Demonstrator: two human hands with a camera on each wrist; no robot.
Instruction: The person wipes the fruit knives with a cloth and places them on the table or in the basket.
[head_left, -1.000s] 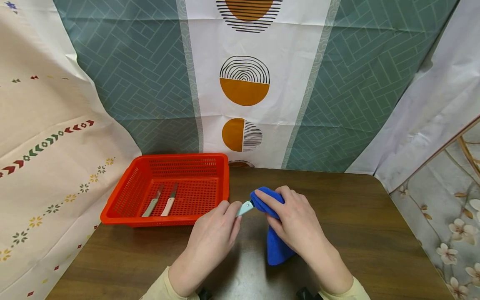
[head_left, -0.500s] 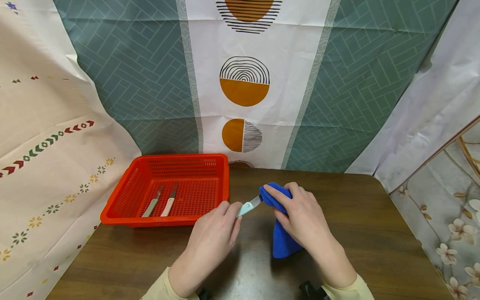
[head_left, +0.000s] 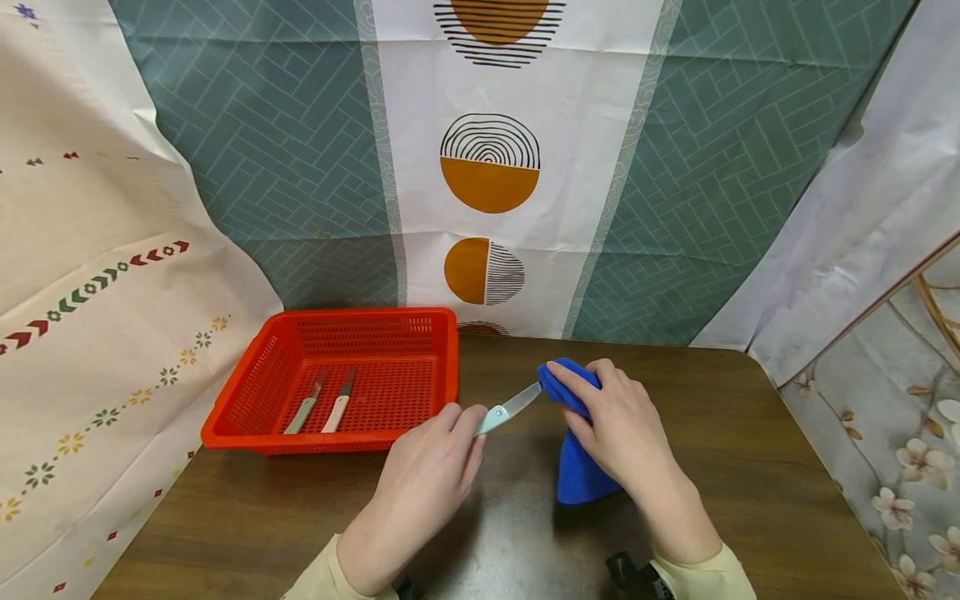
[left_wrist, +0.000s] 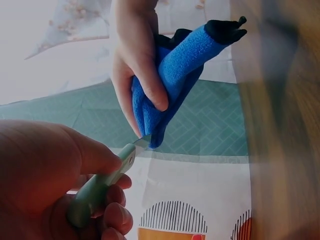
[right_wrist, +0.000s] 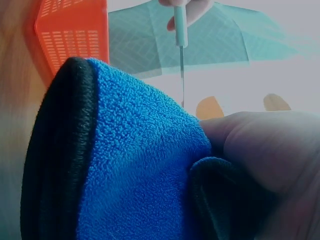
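Note:
My left hand (head_left: pixel 431 467) grips the pale mint handle of a small knife (head_left: pixel 493 419), its blade pointing up and to the right above the table. A folded blue cloth (head_left: pixel 581 471) with dark edging is pinched in my right hand (head_left: pixel 622 425), at the blade's tip. Most of the blade shows bare; only the tip meets or lies behind the cloth. In the left wrist view, fingers and thumb wrap the green-looking handle (left_wrist: pixel 97 192). The cloth (right_wrist: pixel 140 150) fills much of the right wrist view, thumb against it.
A red plastic basket (head_left: pixel 442 367) stands at the back left of the wooden table (head_left: pixel 720 450). Inside lie two knives, one with a green handle (head_left: pixel 300 416) and one with a pinkish-white handle (head_left: pixel 335 414). Patterned fabric (head_left: pixel 495 183) hangs behind the table.
My right hand and the cloth have slid up and to the right along the blade, baring more of it. My left hand has stayed almost still with the knife.

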